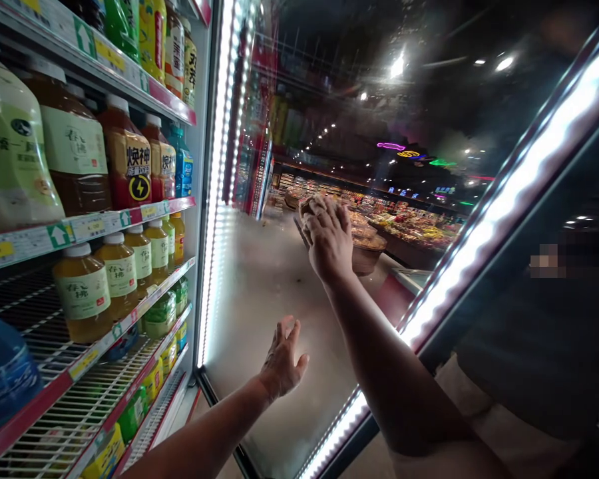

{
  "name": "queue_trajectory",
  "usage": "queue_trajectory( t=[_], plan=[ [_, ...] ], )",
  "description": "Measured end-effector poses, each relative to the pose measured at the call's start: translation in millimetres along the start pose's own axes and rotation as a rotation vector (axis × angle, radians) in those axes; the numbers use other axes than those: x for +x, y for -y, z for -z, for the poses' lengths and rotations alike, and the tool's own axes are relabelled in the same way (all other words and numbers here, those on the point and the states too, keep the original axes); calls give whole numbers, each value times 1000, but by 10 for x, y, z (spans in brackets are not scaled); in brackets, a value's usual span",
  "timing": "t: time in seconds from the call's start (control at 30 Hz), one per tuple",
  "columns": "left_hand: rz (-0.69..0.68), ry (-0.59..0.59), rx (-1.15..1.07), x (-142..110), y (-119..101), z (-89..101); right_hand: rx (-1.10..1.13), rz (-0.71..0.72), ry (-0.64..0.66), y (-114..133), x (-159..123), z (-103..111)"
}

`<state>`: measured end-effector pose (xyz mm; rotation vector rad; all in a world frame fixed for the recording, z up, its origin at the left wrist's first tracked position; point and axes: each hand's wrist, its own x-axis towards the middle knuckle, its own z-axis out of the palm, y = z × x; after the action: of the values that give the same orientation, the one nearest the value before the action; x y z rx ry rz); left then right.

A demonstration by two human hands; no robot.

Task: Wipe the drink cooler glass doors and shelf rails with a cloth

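Observation:
The glass door (259, 279) of a drinks cooler stands swung open in front of me. My left hand (283, 359) lies flat on the lower part of the glass with fingers spread, holding nothing. Higher up, my right hand (328, 236) presses a crumpled light cloth (313, 205) against the glass, fingers curled over it. The cloth shows only above my fingertips; the rest is hidden under the hand.
Cooler shelves (84, 226) on the left carry several bottles of tea and juice (82, 299), with wire racks lower down. Lit strips (499, 219) edge the door frame. Through the glass a shop floor with produce stands (414, 226) shows.

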<state>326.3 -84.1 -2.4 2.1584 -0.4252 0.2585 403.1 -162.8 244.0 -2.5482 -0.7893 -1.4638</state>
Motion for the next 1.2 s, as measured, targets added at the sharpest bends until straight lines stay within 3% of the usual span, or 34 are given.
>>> queue_trajectory(
  t=[0.1,0.3,0.53,0.73,0.9,1.07,1.2],
  plan=[
    [12,33,-1,-41,-27,-32,-13,36,60,18,-117,-15],
    [23,56,-41,-83,-6,-80,-21,-5,-54,-54,-183,134],
    [11,54,-40,-87,29,-134,-36,5,1,-43,-503,173],
    [-4,12,-11,-60,22,-131,-121,-128,-119,-100,-521,406],
    [-18,29,22,-56,26,-105,-79,-62,9,-98,-657,441],
    [-22,33,39,-42,43,-92,-141,-162,-65,-158,-696,563],
    [-23,34,49,-34,47,-110,-157,-119,-32,-157,-837,568]
  ],
)
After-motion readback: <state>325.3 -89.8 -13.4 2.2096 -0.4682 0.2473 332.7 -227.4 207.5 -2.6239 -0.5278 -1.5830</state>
